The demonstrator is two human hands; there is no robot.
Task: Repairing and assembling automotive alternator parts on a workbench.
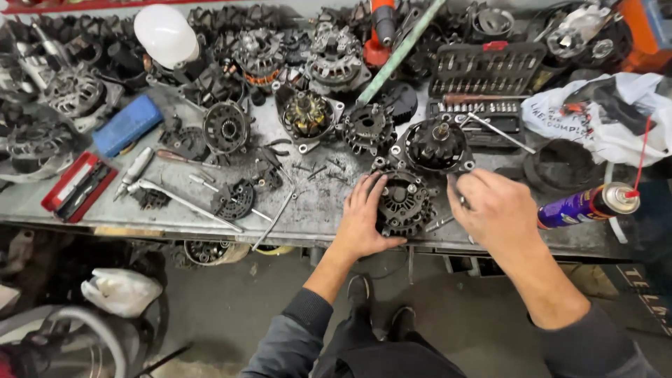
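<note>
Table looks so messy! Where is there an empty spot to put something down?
One bare patch of table lies between the left hand and the long metal bar; only small screws there. Another lies along the front edge below the red case. The back is packed with motor parts.

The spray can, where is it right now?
In the head view the spray can lies on its side at the right end of the workbench, just right of the right hand, below the white plastic bag.
</note>
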